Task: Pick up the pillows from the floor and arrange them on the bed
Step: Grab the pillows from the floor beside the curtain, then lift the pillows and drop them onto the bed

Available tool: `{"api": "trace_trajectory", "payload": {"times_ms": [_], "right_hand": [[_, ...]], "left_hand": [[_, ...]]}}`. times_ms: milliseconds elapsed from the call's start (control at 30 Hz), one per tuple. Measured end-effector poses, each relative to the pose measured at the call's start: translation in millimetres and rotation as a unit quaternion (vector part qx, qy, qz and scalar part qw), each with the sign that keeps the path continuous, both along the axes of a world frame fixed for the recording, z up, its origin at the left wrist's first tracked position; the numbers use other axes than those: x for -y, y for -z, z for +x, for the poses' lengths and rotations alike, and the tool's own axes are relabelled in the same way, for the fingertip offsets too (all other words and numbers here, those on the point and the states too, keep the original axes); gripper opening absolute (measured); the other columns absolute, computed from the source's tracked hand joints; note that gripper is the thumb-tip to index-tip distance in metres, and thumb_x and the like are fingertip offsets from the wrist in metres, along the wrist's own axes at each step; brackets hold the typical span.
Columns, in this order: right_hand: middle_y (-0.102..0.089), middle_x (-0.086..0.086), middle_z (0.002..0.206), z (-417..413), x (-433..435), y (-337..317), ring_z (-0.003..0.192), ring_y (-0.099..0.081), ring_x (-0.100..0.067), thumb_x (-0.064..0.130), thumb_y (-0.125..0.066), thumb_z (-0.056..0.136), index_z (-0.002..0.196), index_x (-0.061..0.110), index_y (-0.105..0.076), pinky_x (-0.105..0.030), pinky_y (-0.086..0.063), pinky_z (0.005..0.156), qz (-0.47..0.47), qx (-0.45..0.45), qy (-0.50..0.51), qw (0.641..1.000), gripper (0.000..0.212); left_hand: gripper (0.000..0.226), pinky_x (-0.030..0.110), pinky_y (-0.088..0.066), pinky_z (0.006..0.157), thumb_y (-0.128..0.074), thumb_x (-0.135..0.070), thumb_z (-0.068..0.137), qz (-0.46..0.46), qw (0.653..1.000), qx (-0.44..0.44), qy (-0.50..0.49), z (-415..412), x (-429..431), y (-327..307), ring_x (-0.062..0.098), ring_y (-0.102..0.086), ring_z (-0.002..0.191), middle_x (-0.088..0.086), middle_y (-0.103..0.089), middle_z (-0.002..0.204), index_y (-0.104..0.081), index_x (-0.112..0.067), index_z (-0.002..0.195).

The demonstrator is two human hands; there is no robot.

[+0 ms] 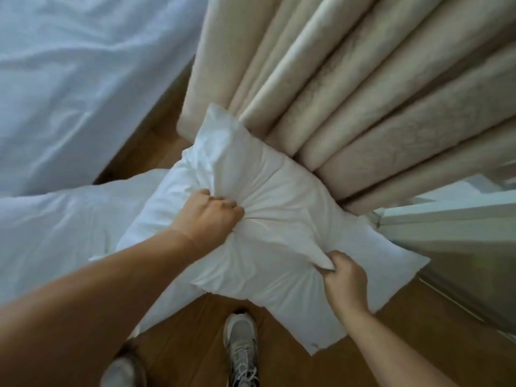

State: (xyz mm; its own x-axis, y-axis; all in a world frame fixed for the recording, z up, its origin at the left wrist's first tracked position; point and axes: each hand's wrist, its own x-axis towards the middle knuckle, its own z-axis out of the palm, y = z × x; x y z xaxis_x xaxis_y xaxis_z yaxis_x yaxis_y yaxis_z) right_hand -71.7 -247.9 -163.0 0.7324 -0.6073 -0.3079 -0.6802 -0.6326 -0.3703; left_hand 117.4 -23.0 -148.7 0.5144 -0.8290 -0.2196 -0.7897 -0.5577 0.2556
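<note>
A white pillow (279,213) is held up over the wooden floor, its far corner against the curtain. My left hand (210,216) is clenched on a bunch of its fabric near the middle. My right hand (344,277) pinches a fold of the same pillow lower right. A second white pillow (64,227) lies to the left, partly under the first one and under my left forearm. The bed (69,79), covered with white sheets, fills the upper left.
Beige pleated curtains (363,93) hang at the upper right, close behind the pillow. A window frame and sill (460,219) stand at the right. The wooden floor (418,344) shows below, with my two grey sneakers (241,347) at the bottom centre.
</note>
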Motion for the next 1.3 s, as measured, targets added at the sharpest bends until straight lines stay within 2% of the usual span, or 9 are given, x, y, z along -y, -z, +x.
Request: {"api": "trace_trajectory", "payload": {"times_ms": [167, 300, 433, 600, 667, 733, 833, 1100, 1300], "right_hand": [[-0.067, -0.013, 0.078, 103.0, -133.6, -119.9, 0.079, -0.06, -0.032, -0.007, -0.069, 0.073, 0.085, 0.007, -0.074, -0.036, -0.045, 0.066, 0.026, 0.141, -0.076, 0.987, 0.019], [-0.069, -0.015, 0.079, 226.3, -270.1, -207.6, 0.082, -0.06, -0.034, 0.002, -0.072, 0.075, 0.086, 0.011, -0.076, -0.036, -0.042, 0.071, 0.065, 0.198, -0.21, 0.955, 0.015], [-0.067, -0.016, 0.081, 323.8, -435.1, -281.3, 0.085, -0.06, -0.034, 0.004, -0.07, 0.075, 0.091, 0.012, -0.075, -0.039, -0.044, 0.072, 0.08, 0.279, -0.364, 0.885, 0.019], [-0.069, -0.015, 0.087, 388.0, -629.9, -375.9, 0.086, -0.061, -0.035, 0.012, -0.059, 0.087, 0.095, 0.013, -0.072, -0.041, -0.048, 0.069, 0.098, 0.389, -0.455, 0.795, 0.015], [-0.068, -0.011, 0.09, 385.6, -663.3, -388.3, 0.088, -0.06, -0.032, 0.024, -0.058, 0.09, 0.093, 0.015, -0.071, -0.038, -0.048, 0.068, 0.089, 0.388, -0.505, 0.765, 0.016], [-0.067, -0.009, 0.093, 374.2, -667.8, -377.2, 0.094, -0.058, -0.03, 0.033, -0.056, 0.092, 0.094, 0.016, -0.07, -0.038, -0.047, 0.07, 0.056, 0.352, -0.562, 0.747, 0.023], [-0.064, -0.007, 0.104, 353.6, -637.0, -337.6, 0.102, -0.055, -0.028, 0.04, -0.05, 0.094, 0.103, 0.019, -0.067, -0.037, -0.043, 0.078, 0.0, 0.262, -0.607, 0.75, 0.029], [-0.046, -0.01, 0.129, 297.6, -453.0, -193.0, 0.112, -0.051, -0.032, 0.048, -0.059, 0.087, 0.134, 0.018, -0.042, -0.042, -0.045, 0.085, -0.013, -0.069, -0.521, 0.85, 0.058], [-0.026, -0.007, 0.151, 219.3, -271.3, -50.8, 0.133, -0.031, -0.03, 0.055, -0.074, 0.069, 0.147, 0.023, -0.011, -0.046, -0.04, 0.1, -0.059, -0.246, -0.461, 0.85, 0.105]], "left_hand": [[0.024, 0.04, -0.05, 0.06, -0.085, -0.007, 0.056, -0.049, 0.984, 0.065, -0.155, 53.9, -170.8, -143.2, 0.031, -0.068, 0.056, 0.011, -0.069, 0.061, -0.062, -0.009, 0.063], [0.029, 0.035, -0.044, 0.047, -0.087, -0.01, 0.06, -0.03, 0.932, 0.146, -0.332, 90.3, -326.0, -249.3, 0.037, -0.06, 0.042, 0.017, -0.063, 0.05, -0.058, -0.007, 0.056], [0.021, 0.043, -0.048, 0.05, -0.069, -0.027, 0.077, 0.019, 0.844, 0.199, -0.498, 107.6, -499.9, -323.6, 0.043, -0.061, 0.049, 0.023, -0.065, 0.059, -0.068, -0.008, 0.07], [0.008, 0.053, -0.047, 0.078, -0.054, 0.002, 0.087, 0.021, 0.714, 0.145, -0.685, 113.5, -687.0, -365.7, 0.045, -0.059, 0.08, 0.035, -0.062, 0.084, -0.06, 0.006, 0.083], [0.02, 0.05, -0.043, 0.084, -0.044, -0.006, 0.096, 0.0, 0.673, 0.159, -0.722, 105.2, -716.9, -365.1, 0.046, -0.058, 0.087, 0.037, -0.061, 0.092, -0.057, 0.006, 0.087], [0.031, 0.043, -0.041, 0.084, -0.037, -0.027, 0.099, 0.09, 0.656, 0.208, -0.72, 89.0, -710.3, -363.6, 0.042, -0.059, 0.096, 0.029, -0.064, 0.103, -0.059, -0.006, 0.094], [0.034, 0.042, -0.04, 0.082, -0.035, -0.039, 0.095, 0.133, 0.706, 0.21, -0.664, 72.7, -666.4, -348.0, 0.035, -0.06, 0.101, 0.016, -0.066, 0.112, -0.061, -0.017, 0.099], [0.041, 0.041, -0.042, 0.09, -0.041, -0.044, 0.095, 0.1, 0.859, 0.049, -0.499, 36.8, -490.1, -230.6, 0.031, -0.056, 0.112, 0.006, -0.059, 0.128, -0.05, -0.023, 0.129], [0.055, 0.047, -0.035, 0.099, -0.048, -0.056, 0.087, 0.149, 0.955, -0.034, -0.256, 14.8, -340.9, -78.2, 0.033, -0.041, 0.125, 0.008, -0.044, 0.139, -0.039, -0.028, 0.133]]}}
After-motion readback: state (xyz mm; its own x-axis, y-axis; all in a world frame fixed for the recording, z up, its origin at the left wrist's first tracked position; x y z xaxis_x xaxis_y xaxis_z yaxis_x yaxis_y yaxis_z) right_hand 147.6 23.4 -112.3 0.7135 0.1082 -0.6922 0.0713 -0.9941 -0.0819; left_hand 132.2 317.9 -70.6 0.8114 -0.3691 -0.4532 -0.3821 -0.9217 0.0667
